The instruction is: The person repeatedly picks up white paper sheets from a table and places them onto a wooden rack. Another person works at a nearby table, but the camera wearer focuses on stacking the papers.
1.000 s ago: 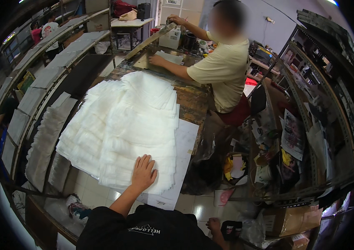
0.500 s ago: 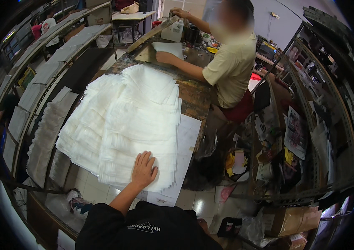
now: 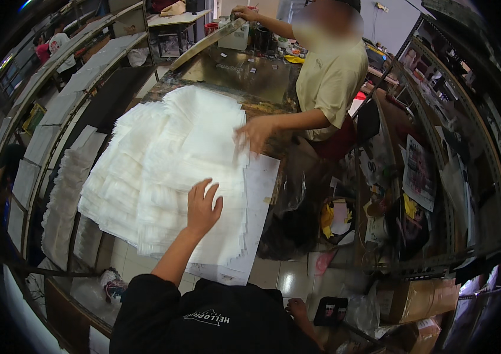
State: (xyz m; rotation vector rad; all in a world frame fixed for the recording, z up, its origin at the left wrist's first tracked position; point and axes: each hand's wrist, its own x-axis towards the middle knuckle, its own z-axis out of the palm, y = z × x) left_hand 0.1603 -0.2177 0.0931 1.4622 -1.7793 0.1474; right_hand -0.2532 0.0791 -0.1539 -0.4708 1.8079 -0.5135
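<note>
My left hand (image 3: pixel 204 206) is over the near right part of a broad, fanned stack of thin white sheets (image 3: pixel 162 177). Its fingers are spread and hold nothing; whether the palm touches the top sheet is hard to tell. Low by my right side, my right hand (image 3: pixel 297 308) shows only partly, and its fingers are too small to read. Across the table, a co-worker's blurred hand (image 3: pixel 254 133) reaches to the stack's far right edge. The co-worker's other hand (image 3: pixel 243 13) holds up the end of a tilted frame (image 3: pixel 209 42) above a dark flat board (image 3: pixel 235 74).
Under the stack lies a larger pale sheet (image 3: pixel 262 189) on the worn table. Racks with grey-white panels (image 3: pixel 55 115) stand on the left. Metal shelving (image 3: pixel 439 71) with loose items runs along the right. A cardboard box (image 3: pixel 418 300) sits at the lower right.
My left hand has moved forward, its fingers spreading. The co-worker's near hand has swung from the board to the stack, and the white sheet on the board is gone. My right hand has come into view.
</note>
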